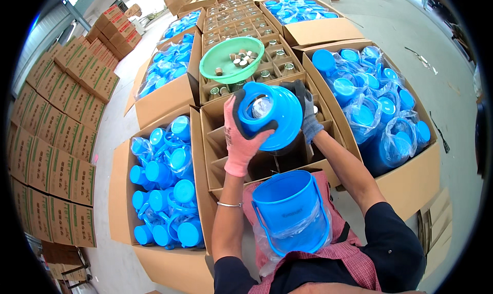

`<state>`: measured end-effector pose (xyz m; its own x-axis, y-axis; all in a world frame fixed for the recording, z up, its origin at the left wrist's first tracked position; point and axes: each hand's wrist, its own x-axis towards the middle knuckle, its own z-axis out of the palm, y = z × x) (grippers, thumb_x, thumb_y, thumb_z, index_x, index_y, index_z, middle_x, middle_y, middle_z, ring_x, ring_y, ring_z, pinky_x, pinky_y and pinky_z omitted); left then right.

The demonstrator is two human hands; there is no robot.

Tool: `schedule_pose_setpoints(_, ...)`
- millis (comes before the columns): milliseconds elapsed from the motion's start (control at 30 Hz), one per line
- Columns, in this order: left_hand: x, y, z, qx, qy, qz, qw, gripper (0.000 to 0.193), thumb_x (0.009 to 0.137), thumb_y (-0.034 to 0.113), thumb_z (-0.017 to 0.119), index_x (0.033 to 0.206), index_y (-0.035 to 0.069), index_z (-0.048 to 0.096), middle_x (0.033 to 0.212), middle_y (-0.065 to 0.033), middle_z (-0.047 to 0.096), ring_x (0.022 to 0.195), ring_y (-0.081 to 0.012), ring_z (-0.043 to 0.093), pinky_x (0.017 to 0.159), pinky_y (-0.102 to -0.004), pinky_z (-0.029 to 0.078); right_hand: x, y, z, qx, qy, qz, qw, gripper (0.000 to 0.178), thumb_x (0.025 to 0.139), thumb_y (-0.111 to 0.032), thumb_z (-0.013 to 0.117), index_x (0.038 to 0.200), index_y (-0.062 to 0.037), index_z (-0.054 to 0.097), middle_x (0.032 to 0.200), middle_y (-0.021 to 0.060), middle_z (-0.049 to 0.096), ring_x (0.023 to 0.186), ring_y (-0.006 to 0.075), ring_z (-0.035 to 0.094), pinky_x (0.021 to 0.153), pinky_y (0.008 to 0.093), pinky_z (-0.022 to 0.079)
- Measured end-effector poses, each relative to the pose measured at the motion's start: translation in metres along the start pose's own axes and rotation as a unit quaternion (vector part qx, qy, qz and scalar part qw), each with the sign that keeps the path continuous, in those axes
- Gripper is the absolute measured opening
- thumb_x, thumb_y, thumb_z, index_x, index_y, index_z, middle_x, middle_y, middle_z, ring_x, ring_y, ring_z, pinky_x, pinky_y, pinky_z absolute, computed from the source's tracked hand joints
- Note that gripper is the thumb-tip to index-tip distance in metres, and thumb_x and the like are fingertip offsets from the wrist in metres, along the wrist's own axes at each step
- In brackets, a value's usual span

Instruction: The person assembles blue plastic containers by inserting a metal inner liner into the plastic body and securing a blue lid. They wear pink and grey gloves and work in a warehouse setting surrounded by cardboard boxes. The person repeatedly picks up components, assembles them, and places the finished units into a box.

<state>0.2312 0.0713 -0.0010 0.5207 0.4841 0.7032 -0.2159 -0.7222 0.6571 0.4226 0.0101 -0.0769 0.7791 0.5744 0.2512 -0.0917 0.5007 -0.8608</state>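
Both my hands hold a blue plastic flared piece (287, 114) over a divided cardboard box. Its round opening has something silvery, wrapped-looking, inside. My left hand (241, 142), in a pink glove with dark palm and fingertips, closes round the ring at its left side. On the right, my right hand (308, 114), in a dark grey glove, grips the wide rim; part of its fingers is hidden behind the piece. Below them, against my apron (339, 212), stands an open blue plastic bucket-shaped container (285, 196) with a thin handle and clear film around its lower part.
The divided carton (213, 183) lies before me. A green basin (226, 68) with several stoppers rests on cartons of glass-necked bottles. Boxes of blue containers stand left (164, 191) and right (372, 101). Stacked brown cartons (56, 176) line the left side.
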Motion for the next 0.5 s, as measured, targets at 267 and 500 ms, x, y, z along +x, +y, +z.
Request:
schedule_pose_setpoints(267, -0.004, -0.009, 0.006, 0.047, -0.017, 0.070, 0.996, 0.101, 0.056, 0.030, 0.090, 0.139, 0.004, 0.038, 0.132, -0.0149, 0.046, 0.123, -0.0310, 0.048, 0.105, -0.0427, 0.039, 0.018, 0.013, -0.015, 0.031, -0.028, 0.081, 0.996, 0.059, 0.097, -0.051, 0.048, 0.102, 0.0054, 0.067, 0.087, 0.0123, 0.070, 0.078, 0.0171, 0.066, 0.073, 0.0320, 0.054)
schedule_pose_setpoints(500, -0.009, -0.004, -0.009, -0.052, -0.031, -0.093, 0.994, 0.112, 0.059, 0.024, 0.089, 0.147, 0.004, 0.022, 0.136, -0.0175, 0.044, 0.124, -0.0310, 0.047, 0.105, -0.0411, 0.040, -0.035, 0.019, 0.000, -0.111, -0.057, -0.060, 0.990, 0.046, 0.102, -0.041, 0.042, 0.116, -0.0029, 0.063, 0.102, 0.0103, 0.069, 0.092, 0.0161, 0.065, 0.083, 0.0319, 0.052)
